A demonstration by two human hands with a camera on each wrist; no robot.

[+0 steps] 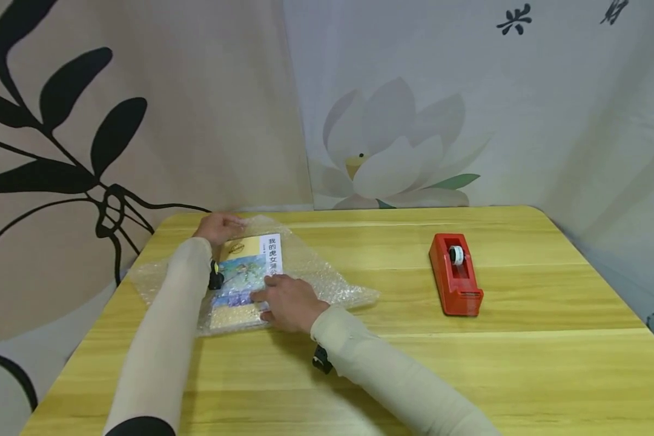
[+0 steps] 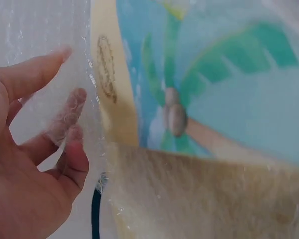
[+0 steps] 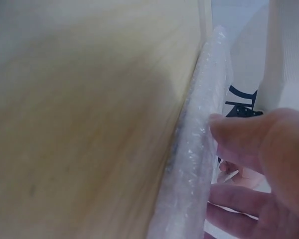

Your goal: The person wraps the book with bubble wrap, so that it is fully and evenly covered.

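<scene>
A book with a beach and palm tree picture on its cover lies on a sheet of bubble wrap. Clear wrap covers the lower part of the cover, up to the palm picture. At the book's far left corner, my left hand holds the wrap's edge. In the left wrist view, the left hand's fingers show through the bubbles, thumb apart above them. My right hand rests on the wrapped book near its right edge, fingers extended. The right hand's thumb touches the wrap in the right wrist view.
A red tape dispenser with a roll of tape stands on the right side of the wooden table. Loose wrap spreads beyond the book to both sides. Behind the table hangs a printed curtain with leaves and a flower.
</scene>
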